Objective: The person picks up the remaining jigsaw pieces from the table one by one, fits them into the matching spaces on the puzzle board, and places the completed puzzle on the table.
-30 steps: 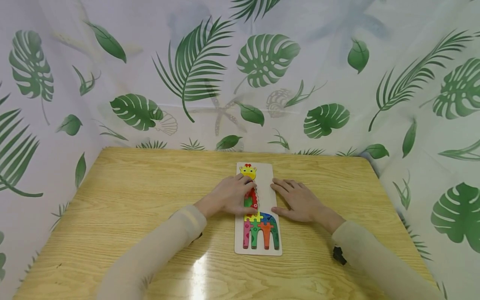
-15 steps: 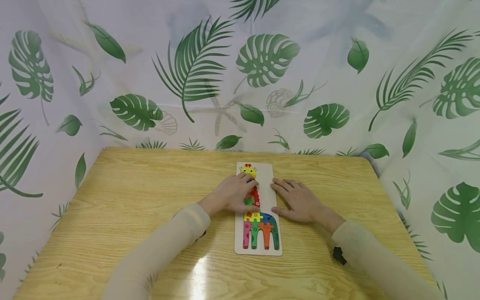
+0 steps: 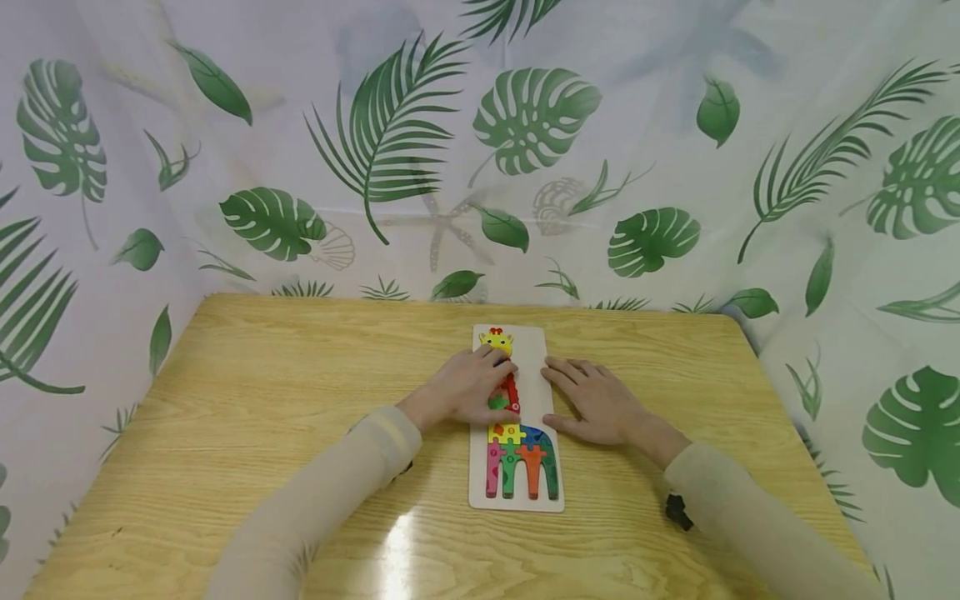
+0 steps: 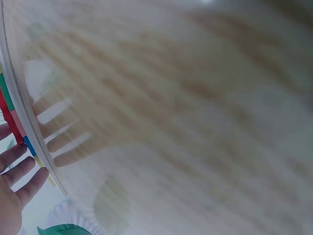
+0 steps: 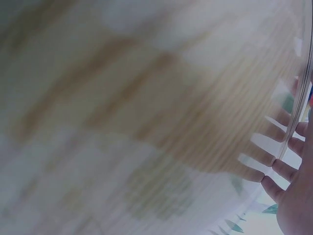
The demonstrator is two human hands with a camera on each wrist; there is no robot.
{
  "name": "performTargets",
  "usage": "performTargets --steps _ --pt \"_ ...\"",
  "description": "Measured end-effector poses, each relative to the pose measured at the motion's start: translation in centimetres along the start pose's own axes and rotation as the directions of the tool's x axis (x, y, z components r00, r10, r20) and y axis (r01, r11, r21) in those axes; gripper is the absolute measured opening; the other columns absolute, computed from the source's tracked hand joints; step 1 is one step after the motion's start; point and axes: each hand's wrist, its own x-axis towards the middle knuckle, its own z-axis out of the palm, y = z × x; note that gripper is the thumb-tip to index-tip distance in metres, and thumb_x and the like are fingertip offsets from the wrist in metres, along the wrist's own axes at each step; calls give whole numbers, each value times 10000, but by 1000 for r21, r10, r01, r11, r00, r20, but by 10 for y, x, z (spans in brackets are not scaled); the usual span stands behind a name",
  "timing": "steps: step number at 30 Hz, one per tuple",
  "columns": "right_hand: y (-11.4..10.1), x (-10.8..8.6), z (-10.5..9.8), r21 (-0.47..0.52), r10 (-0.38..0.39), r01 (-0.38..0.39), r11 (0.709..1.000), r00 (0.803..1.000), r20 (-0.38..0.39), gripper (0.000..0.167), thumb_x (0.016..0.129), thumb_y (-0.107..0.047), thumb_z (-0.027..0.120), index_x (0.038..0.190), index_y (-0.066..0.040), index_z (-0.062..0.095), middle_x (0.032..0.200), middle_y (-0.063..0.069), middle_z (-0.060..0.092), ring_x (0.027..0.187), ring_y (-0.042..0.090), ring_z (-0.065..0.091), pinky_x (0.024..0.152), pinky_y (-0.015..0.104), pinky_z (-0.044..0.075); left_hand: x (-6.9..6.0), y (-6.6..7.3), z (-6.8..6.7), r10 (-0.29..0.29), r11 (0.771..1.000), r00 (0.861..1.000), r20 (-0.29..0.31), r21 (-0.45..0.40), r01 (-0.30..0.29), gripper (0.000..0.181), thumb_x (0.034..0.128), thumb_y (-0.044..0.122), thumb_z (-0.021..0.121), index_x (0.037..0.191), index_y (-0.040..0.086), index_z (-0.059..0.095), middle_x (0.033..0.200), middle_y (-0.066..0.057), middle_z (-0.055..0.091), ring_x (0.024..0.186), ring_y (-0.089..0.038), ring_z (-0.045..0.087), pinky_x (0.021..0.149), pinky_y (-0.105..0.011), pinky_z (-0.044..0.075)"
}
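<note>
A giraffe jigsaw puzzle (image 3: 533,458) of coloured wooden pieces lies in a pale board (image 3: 529,342) on the table. My left hand (image 3: 468,387) rests over the giraffe's neck, its fingers spread and fairly straight. A red neck piece (image 3: 512,390) shows between its fingers and thumb; other neck pieces are partly hidden beneath. In the left wrist view, the left fingers (image 4: 17,170) lie across red, pink and blue pieces. My right hand (image 3: 596,404) lies at the board's right edge, fingers extended, the fingertips touching the edge.
The board stands on a wood-grain table (image 3: 315,367). Behind and beside the table hangs a white cloth (image 3: 555,275) printed with green leaves. A bright reflection lies on the near tabletop.
My left hand has shifted slightly to the right, and the red neck piece has slid right with it, covering the groove edge that showed before. The right hand and board have not moved.
</note>
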Motion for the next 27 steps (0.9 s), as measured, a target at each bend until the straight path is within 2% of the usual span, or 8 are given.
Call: performTargets --steps 14,27 --pt "1 -1 1 -4 -1 1 1000 1000 2 829 1001 -730 467 1630 -194 407 1724 46 364 1533 383 417 1228 661 363 1 -1 4 1 999 1000 11 33 -1 791 940 789 526 1451 190 593 1539 -94 553 1396 -270 538 1105 -420 537" --pt "0 -1 0 4 0 0 1000 1000 -4 816 1000 -714 488 1622 -190 419 1720 48 372 1527 390 422 1221 666 368 1 -1 8 -4 1000 1000 0 25 4 775 944 777 536 1447 191 595 1538 -94 554 1411 -276 529 1121 -430 533"
